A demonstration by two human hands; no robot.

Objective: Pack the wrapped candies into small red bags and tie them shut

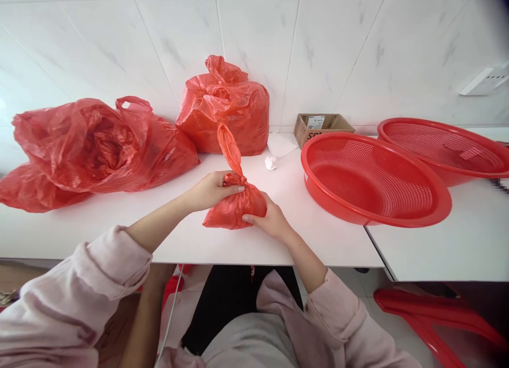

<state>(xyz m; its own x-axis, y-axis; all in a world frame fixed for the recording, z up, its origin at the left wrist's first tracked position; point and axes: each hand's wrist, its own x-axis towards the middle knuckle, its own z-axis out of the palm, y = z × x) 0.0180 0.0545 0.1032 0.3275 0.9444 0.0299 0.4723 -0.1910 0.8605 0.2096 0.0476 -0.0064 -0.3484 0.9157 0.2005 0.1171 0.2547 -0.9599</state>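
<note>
Two-handed now | gripping small red bag (228, 214) between right hand (274, 219) and left hand (210, 190) | knot (243, 181) just above left thumb (235, 190) | could tear if squeezed

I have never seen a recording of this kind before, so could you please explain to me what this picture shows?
Certainly. There is no machine here: you are seeing a person's own two bare hands. The single picture comes from a camera worn on the head, looking forward and down.

The left hand pinches a small red bag near its knotted neck, while the right hand holds the bag's right side.

On the white table, bulky red plastic bags lie to the left, and a larger tied bag stands behind the hands. Toward the right are an open cardboard box and two perforated red baskets, a nearer one and a farther one.
</note>
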